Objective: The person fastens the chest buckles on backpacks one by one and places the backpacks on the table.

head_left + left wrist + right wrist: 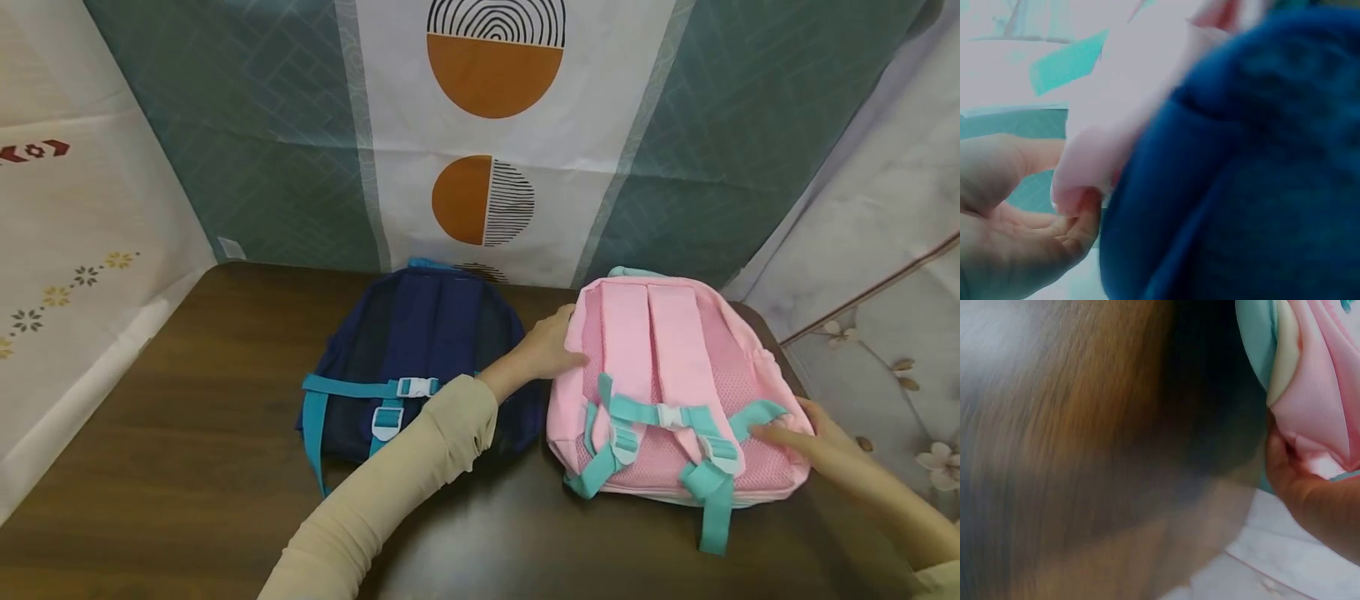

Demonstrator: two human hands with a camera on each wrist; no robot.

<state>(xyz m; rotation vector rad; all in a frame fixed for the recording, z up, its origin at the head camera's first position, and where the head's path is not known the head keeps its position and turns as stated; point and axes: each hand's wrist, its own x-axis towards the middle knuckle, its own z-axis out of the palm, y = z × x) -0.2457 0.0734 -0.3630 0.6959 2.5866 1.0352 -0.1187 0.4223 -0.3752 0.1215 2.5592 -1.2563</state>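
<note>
A pink backpack [626, 333] with teal straps and a white buckle [670, 416] has its strap side toward me, on the right of the table. My left hand [550, 343] grips its upper left edge, thumb on the front; the left wrist view shows the fingers curled round the pink fabric [1119, 87]. On the lower right side my right hand [806, 437] holds the bag, thumb over the front and fingers behind. In the right wrist view this hand [1300, 478] grasps the pink side. Left of it a navy backpack [435, 325] with blue straps lies partly behind my left forearm.
Both bags are on a dark brown wooden table [187, 433]. A green and white patterned cloth [300, 142] hangs along the table's back edge. Pale floral cloths stand at the left [82, 275] and right [885, 375] sides.
</note>
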